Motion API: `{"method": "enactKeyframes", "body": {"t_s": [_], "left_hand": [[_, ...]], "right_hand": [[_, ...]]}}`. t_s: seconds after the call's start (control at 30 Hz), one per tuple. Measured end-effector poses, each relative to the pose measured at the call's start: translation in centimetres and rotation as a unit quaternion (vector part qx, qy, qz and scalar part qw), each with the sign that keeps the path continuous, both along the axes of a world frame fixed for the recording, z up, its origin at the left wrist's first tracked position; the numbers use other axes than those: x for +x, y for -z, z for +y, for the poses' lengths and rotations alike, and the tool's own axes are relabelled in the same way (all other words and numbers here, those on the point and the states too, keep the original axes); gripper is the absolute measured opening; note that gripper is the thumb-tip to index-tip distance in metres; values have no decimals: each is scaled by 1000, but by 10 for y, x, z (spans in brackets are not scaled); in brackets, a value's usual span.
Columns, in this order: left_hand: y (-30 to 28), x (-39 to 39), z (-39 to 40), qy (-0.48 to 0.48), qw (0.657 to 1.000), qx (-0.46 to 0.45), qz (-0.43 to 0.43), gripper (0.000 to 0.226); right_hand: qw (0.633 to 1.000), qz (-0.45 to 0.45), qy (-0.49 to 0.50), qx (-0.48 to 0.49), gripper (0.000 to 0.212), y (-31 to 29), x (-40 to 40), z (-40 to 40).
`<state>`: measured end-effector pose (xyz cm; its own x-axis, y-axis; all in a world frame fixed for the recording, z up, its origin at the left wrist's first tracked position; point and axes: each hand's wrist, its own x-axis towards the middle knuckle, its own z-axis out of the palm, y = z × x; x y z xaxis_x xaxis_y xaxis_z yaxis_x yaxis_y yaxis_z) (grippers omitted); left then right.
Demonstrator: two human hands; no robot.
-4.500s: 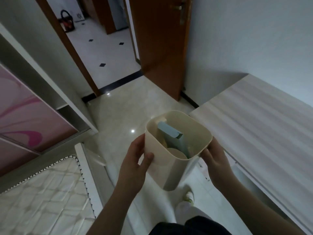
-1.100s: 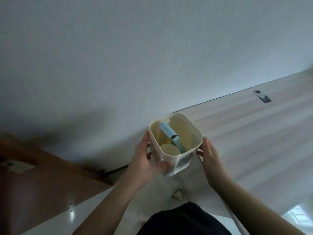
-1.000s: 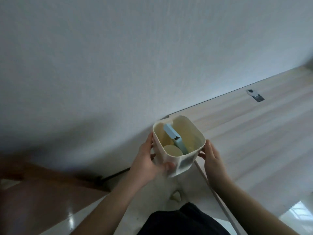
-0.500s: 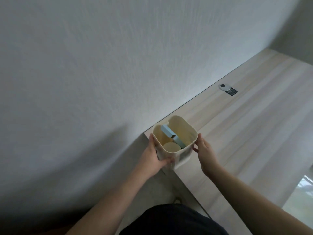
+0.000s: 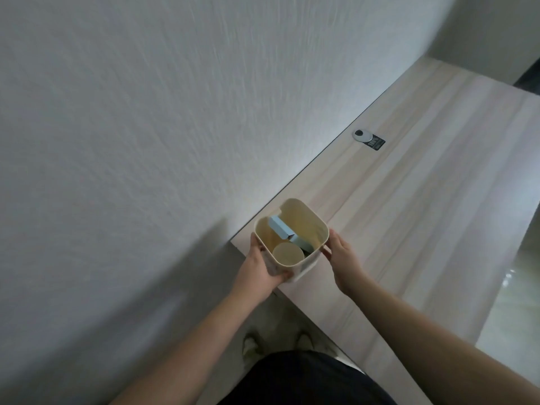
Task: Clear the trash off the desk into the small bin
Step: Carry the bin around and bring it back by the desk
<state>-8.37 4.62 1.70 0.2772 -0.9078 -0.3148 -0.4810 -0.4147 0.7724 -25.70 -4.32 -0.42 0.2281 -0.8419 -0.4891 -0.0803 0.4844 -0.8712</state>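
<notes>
A small cream bin (image 5: 307,220) sits over the left end of the pale wooden desk (image 5: 423,200), close to the wall. Inside it a light blue carton (image 5: 285,230) leans upright beside a round tan cup (image 5: 288,254). My left hand (image 5: 260,266) grips the bin's near left wall, thumb on its front. My right hand (image 5: 343,252) touches the bin's right side with the fingers stretched out. I cannot tell whether the bin's base rests on the desk.
A small white and black device (image 5: 368,138) lies on the desk against the wall further along. A grey textured wall (image 5: 146,127) runs along the desk's far edge. Glossy floor (image 5: 520,287) shows at the right. My shoes (image 5: 251,343) stand below the desk's end.
I turned from the doorway to the desk, carrying the bin in both hands. Over the last second the bin moved forward over the desk's left end near the wall.
</notes>
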Motion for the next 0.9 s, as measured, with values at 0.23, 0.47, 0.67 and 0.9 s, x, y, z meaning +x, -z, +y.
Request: {"method": "enactKeyframes", "body": {"t_s": [0.23, 0.47, 0.67, 0.9], "left_hand": [[12, 7, -16, 15, 1000, 9, -1, 122], [13, 6, -20, 16, 998, 43, -33, 119], [22, 20, -6, -126, 965, 78, 215, 67], [21, 23, -14, -269, 831, 76, 481, 71]], "right_hand": [[998, -27, 41, 28, 33, 2, 4, -9], [980, 3, 142, 141, 31, 14, -2, -8], [960, -29, 155, 233, 33, 13, -2, 5], [966, -46, 132, 216, 11, 6, 8, -7]]}}
